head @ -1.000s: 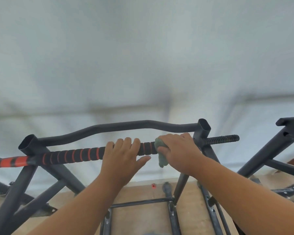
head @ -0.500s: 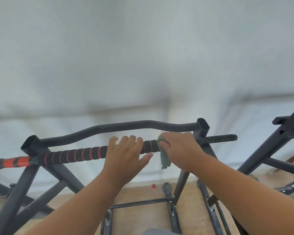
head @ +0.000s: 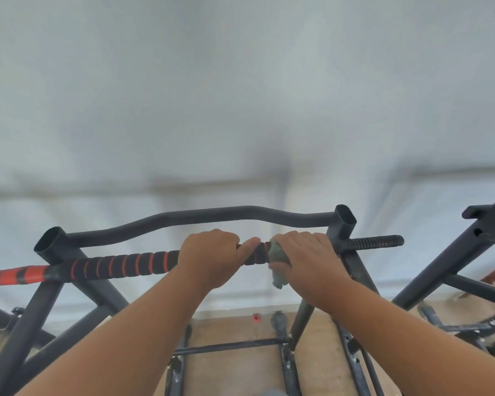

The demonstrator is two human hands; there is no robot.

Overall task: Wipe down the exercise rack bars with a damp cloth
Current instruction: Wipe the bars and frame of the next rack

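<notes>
Fingers of left hand (head: 212, 260) now curled round padded bar (head: 120, 265).

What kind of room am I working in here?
Likely a home gym or workout corner: a black pull-up rack with a foam-gripped bar, a second frame alongside, plain white walls and a wooden floor.
</notes>
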